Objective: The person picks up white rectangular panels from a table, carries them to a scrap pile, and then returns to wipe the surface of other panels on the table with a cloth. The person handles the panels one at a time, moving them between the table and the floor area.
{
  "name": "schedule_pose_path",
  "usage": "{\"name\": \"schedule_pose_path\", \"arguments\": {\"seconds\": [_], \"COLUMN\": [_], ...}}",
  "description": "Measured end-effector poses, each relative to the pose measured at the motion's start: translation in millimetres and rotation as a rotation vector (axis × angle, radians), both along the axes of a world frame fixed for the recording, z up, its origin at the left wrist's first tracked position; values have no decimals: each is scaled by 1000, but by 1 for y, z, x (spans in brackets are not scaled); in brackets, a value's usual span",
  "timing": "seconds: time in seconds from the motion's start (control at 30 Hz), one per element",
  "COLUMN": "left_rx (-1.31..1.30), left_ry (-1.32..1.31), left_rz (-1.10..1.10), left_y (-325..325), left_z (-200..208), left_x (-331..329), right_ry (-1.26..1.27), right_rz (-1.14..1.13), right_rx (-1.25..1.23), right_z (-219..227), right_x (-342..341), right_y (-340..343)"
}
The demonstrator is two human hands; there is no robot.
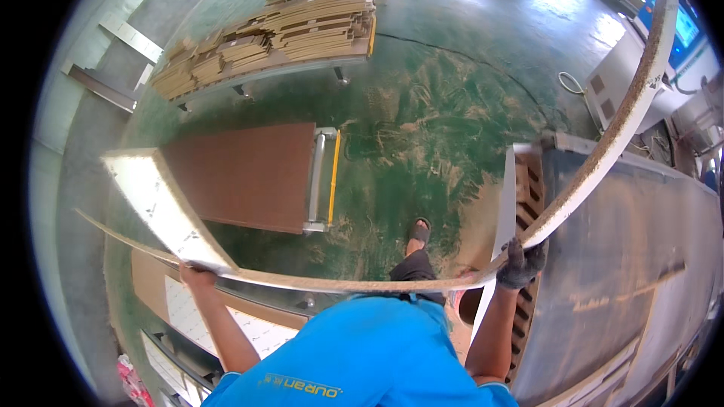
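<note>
A long, narrow board strip (pixel 354 284) with a raw tan edge and white face crosses in front of my waist, its outline curved by the lens. It runs from the far left up to the upper right. My right hand (pixel 520 264), in a dark glove, is closed around the strip at the right. At the left, my left hand (pixel 197 274), which looks bare, grips the strip where a bright white piece of board (pixel 162 207) meets it. Whether that white piece is joined to the strip I cannot tell. Some fingers of both hands are hidden.
A brown panel (pixel 241 177) lies on a roller cart ahead left. Beyond it, a low cart carries stacked tan board strips (pixel 302 26). On my right stands a grey-topped machine table (pixel 603 234) with a slotted edge. Sawdust covers the green floor (pixel 437 113). A cable crosses it.
</note>
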State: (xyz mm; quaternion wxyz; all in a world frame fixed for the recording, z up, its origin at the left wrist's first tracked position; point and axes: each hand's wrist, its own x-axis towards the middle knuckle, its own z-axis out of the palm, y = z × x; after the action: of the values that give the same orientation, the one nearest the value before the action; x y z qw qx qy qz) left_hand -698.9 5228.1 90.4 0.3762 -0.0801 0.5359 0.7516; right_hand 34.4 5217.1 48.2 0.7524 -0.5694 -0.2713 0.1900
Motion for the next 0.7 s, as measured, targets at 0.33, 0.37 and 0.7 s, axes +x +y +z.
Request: {"name": "schedule_pose_path", "arguments": {"seconds": [0.33,0.37,0.7], "left_rx": [-38,-19,67], "left_ry": [61,45,-112], "left_rz": [28,13,-76], "left_y": [294,323,747], "left_z": [44,40,37], "left_x": [143,155,294], "right_ry": [-106,-130,-89], "right_rz": [74,52,39], "right_rx": [-38,-3,-89], "right_z": [31,27,13], "right_x": [140,154,293], "right_y": [359,397,740]}}
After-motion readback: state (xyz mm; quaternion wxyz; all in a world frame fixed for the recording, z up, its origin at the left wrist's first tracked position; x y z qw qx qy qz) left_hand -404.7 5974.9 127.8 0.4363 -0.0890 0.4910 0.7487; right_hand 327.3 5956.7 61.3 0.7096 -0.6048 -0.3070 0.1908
